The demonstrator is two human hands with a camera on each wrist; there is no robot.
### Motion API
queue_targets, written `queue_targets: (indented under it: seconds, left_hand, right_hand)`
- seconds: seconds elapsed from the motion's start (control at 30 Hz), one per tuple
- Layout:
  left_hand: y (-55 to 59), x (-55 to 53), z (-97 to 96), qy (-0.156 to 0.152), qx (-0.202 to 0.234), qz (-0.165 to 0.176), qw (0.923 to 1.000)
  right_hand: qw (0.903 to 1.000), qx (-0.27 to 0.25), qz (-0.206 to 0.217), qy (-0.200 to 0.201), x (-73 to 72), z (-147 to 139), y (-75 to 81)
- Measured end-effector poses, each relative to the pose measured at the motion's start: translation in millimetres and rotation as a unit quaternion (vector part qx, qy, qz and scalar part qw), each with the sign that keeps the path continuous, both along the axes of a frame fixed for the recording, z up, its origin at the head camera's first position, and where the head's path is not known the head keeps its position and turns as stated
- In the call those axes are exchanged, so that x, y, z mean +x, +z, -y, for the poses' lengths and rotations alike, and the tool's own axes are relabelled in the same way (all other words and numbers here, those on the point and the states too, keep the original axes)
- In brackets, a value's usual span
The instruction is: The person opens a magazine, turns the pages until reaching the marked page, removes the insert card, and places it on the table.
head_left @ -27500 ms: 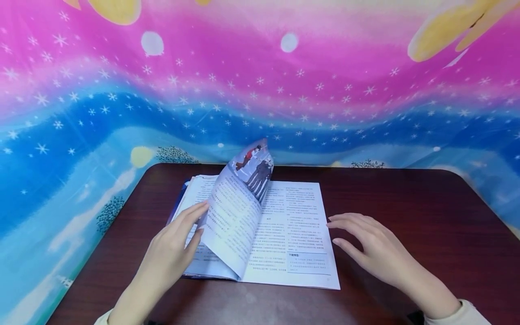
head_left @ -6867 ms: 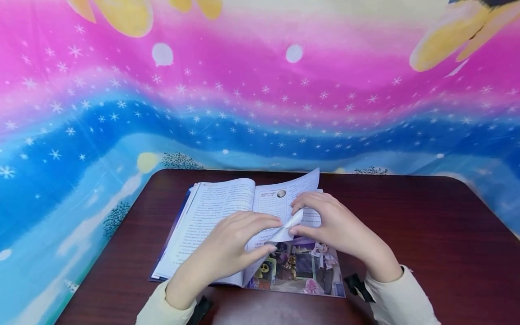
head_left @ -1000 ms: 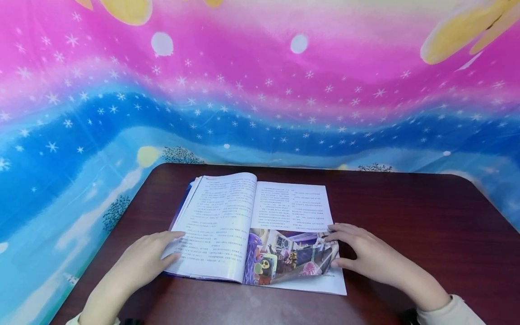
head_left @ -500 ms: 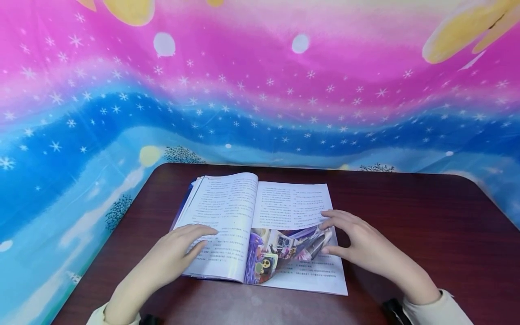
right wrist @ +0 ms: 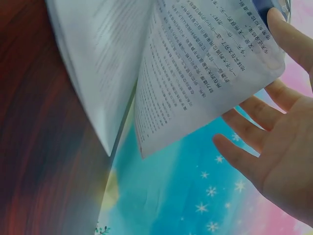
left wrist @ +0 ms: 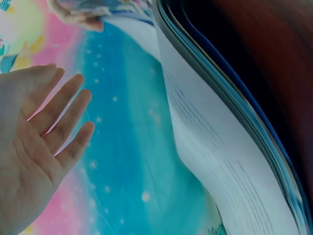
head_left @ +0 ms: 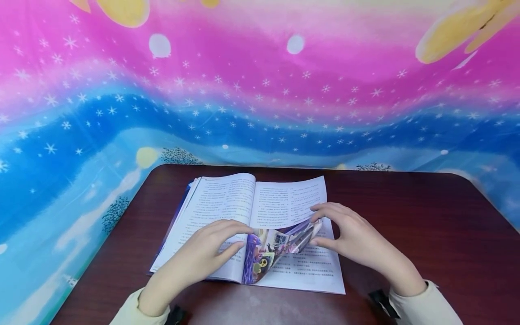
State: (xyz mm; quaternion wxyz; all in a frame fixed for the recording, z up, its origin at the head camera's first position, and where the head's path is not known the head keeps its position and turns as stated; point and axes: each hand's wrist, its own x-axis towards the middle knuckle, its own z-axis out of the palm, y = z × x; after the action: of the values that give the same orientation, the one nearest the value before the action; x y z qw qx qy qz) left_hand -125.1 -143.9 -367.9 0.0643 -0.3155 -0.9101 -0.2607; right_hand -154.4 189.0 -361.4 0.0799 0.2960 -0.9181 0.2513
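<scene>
An open magazine lies on the dark wooden table (head_left: 406, 216) in the head view. My right hand (head_left: 355, 239) pinches the right-hand page (head_left: 280, 201) between thumb and fingers, and that page curves upward with its lower colour illustration (head_left: 264, 259) bent over. Under it the following page of text (head_left: 313, 268) shows. In the right wrist view, the thumb (right wrist: 291, 39) and fingers lie on opposite sides of the lifted page (right wrist: 195, 73). My left hand (head_left: 207, 246) is over the left-hand page (head_left: 219, 198), fingers extended and holding nothing; its palm (left wrist: 29, 161) appears in the left wrist view.
A cloth backdrop (head_left: 260, 90) in pink and blue with snowflakes hangs behind the table and along its left side. A dark blue cover edge (head_left: 174, 221) shows beneath the magazine's left-hand pages.
Over the last second my right hand has drawn the page edge leftward and up, uncovering more of the page beneath. My left hand has moved rightward from the magazine's left edge toward its spine.
</scene>
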Motion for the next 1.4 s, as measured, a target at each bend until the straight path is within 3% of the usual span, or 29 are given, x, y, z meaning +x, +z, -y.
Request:
queue_targets:
  seconds: [0.27,0.47,0.6,1.0,1.17,1.4]
  left_hand:
    - [7.0,-0.1,-30.4,-0.050,0.034,-0.028,0.9978]
    - [9.6,-2.6,-42.8,-0.091,0.079,-0.081,0.9894]
    - [12.7,-3.7,-46.8,-0.109,0.094,-0.097,0.9849]
    - [12.9,-8.4,-53.6,-0.112,0.056,-0.162,0.9789]
    - [12.0,-8.0,-51.3,-0.106,0.044,-0.177,0.9775]
    - [12.7,-9.2,-45.3,-0.121,0.023,-0.197,0.9726]
  right_hand:
    - [0.9991,-0.032,-0.019,0.017,-4.6,12,6.3]
    - [0.9986,-0.037,-0.027,0.024,-7.3,21,12.6]
    - [0.9987,-0.040,-0.020,0.025,-8.2,27,16.5]
    - [0.9984,-0.040,-0.026,0.030,-7.2,42,24.6]
    - [0.9982,-0.025,-0.046,0.030,-4.8,46,24.8]
    - [0.9969,-0.002,-0.072,0.032,-4.1,46,24.7]
